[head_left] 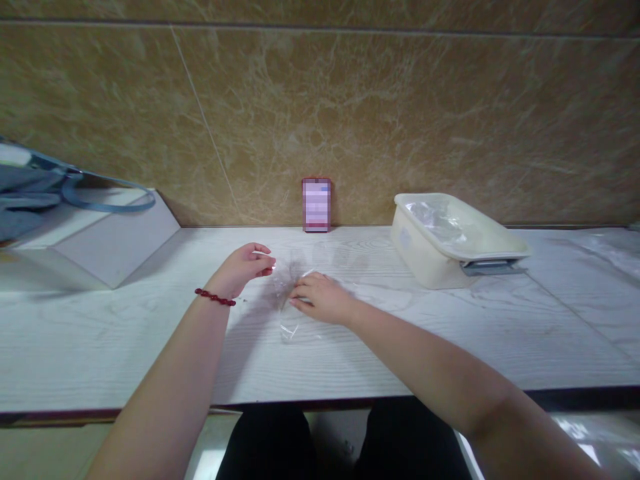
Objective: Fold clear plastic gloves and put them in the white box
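A thin clear plastic bag [293,330] lies on the white wood-grain table [125,353] in front of me. My right hand [320,297] rests over the bag with its fingers bent onto the plastic; whether they pinch it is hard to make out. Just left of the bag, my left hand [250,265] is raised a little, with thumb and forefinger drawn near each other around something small and whitish at the tips, too small to name. A red beaded bracelet [215,297] circles my left wrist.
Against the marbled wall [310,100] stands a phone [317,205]. At the right sits a cream plastic bin [425,257] holding clear plastic. A white box [115,247] with blue-grey cloth [30,200] is at the left. More clear plastic [615,250] lies far right.
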{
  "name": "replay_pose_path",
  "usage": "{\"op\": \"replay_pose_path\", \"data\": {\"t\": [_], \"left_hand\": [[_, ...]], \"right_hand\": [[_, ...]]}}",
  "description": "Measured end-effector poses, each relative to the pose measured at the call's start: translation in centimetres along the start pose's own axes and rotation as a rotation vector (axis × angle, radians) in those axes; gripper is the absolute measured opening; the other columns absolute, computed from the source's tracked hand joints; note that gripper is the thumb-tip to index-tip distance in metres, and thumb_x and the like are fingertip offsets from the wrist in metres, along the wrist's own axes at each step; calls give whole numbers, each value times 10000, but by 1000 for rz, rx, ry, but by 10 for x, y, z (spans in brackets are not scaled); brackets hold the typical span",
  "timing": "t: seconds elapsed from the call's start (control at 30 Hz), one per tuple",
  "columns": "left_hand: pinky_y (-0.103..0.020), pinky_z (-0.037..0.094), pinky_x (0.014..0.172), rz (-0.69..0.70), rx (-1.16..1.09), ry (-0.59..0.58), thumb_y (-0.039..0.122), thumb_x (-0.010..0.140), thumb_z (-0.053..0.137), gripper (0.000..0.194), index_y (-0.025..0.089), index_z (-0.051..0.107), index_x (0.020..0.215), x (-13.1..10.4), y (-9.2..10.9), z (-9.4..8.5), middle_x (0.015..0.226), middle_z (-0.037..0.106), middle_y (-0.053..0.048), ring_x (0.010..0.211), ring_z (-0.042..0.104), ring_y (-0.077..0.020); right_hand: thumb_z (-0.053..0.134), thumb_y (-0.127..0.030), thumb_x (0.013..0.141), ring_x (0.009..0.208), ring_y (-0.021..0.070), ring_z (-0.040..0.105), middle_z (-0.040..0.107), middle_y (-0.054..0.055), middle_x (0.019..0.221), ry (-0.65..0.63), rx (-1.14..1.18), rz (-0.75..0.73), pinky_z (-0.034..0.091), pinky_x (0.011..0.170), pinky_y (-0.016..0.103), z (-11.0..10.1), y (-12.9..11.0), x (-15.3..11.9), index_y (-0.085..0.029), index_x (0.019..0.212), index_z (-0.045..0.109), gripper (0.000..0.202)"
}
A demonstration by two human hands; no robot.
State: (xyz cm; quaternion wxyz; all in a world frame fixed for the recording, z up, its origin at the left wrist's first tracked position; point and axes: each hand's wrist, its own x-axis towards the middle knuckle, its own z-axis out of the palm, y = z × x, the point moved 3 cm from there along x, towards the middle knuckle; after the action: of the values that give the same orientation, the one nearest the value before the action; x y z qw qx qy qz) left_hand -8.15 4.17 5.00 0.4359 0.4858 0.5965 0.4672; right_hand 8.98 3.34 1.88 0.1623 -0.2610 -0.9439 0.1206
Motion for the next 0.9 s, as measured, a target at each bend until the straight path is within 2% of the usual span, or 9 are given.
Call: {"op": "replay_pose_path", "data": {"t": [0.3, 0.53, 0.73, 0.9], "left_hand": [[-265, 462, 631, -10, 7, -20, 262, 530, 691, 369, 157, 469, 805, 0, -1, 3, 607, 562, 29, 557, 545, -87], [-258, 456, 626, -12, -44, -53, 247, 528, 696, 351, 160, 451, 765, -1, -1, 7, 595, 571, 30, 542, 546, -80], [-265, 458, 628, -11, -49, -88, 253, 533, 699, 361, 162, 447, 775, -1, -1, 11, 576, 582, 31, 539, 553, -86], [-260, 454, 620, -1, -56, -105, 250, 536, 703, 355, 157, 450, 766, -2, 0, 13, 556, 582, 31, 536, 551, -86]], "right_hand": [[402, -299, 838, 878, 130, 499, 610, 33, 879, 44, 39, -52, 326, 819, 292, 4, 5, 3, -180, 883, 593, 230], [463, -243, 785, 853, 138, 497, 585, 32, 851, 203, 57, 74, 349, 814, 276, 0, 8, 3, -171, 853, 535, 121], [485, -231, 763, 956, 149, 469, 549, 48, 983, 298, 117, 147, 356, 848, 296, -1, 12, 2, -179, 992, 458, 236], [500, -215, 747, 927, 147, 495, 535, 50, 1009, 327, 165, 153, 383, 822, 298, 0, 13, 2, -185, 1039, 431, 302]]}}
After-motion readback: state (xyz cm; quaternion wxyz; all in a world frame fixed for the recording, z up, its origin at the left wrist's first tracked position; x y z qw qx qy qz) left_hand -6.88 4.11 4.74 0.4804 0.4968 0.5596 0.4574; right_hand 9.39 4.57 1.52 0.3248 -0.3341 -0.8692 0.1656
